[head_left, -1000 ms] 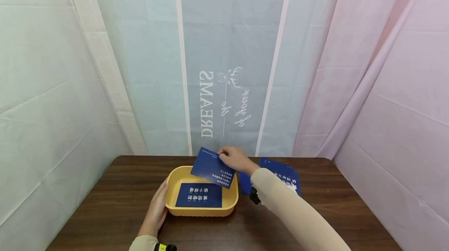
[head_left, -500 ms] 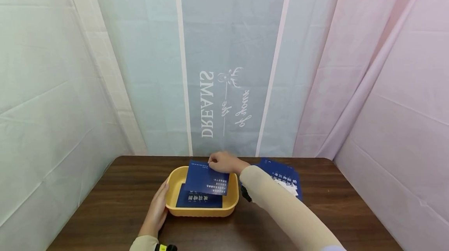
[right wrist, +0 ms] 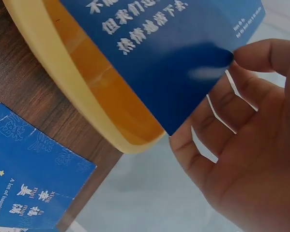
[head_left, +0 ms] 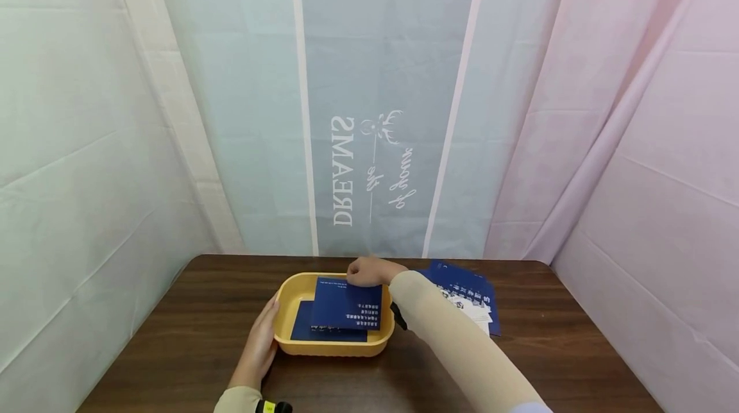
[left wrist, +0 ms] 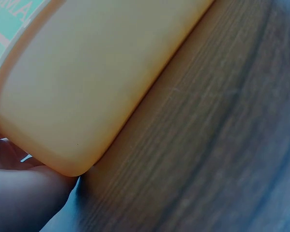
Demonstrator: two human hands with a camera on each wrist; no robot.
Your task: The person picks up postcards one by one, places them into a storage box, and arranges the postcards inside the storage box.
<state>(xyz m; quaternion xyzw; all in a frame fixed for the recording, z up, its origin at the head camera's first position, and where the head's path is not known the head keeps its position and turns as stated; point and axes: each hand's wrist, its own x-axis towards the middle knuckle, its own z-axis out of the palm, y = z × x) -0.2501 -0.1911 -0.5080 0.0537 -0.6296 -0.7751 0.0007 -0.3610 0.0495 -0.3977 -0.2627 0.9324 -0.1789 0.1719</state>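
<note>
In the head view a yellow plastic basin (head_left: 331,349) stands on the table. One blue card (head_left: 300,328) with white print lies inside it. My right hand (head_left: 371,271) pinches a second blue card (head_left: 346,307) at its far edge, thumb on one face and fingers behind, as the right wrist view shows. This held card (right wrist: 174,67) is over the basin and covers part of the card below. My left hand (head_left: 256,345) rests along the basin's left outer wall, fingers extended. In the left wrist view its thumb side meets the basin's corner (left wrist: 72,150).
Several blue cards (head_left: 462,276) with white print lie in a loose, overlapping pile right of the basin, partly behind my right forearm. A white printed piece (head_left: 476,317) is among them. Brown wood-grain table (head_left: 190,329) surrounds everything; pale curtains hang at the back and sides.
My right hand has brought the held card left, then lower over the basin, and straightened it. It now hides much of the lower card. My left hand stays at the basin.
</note>
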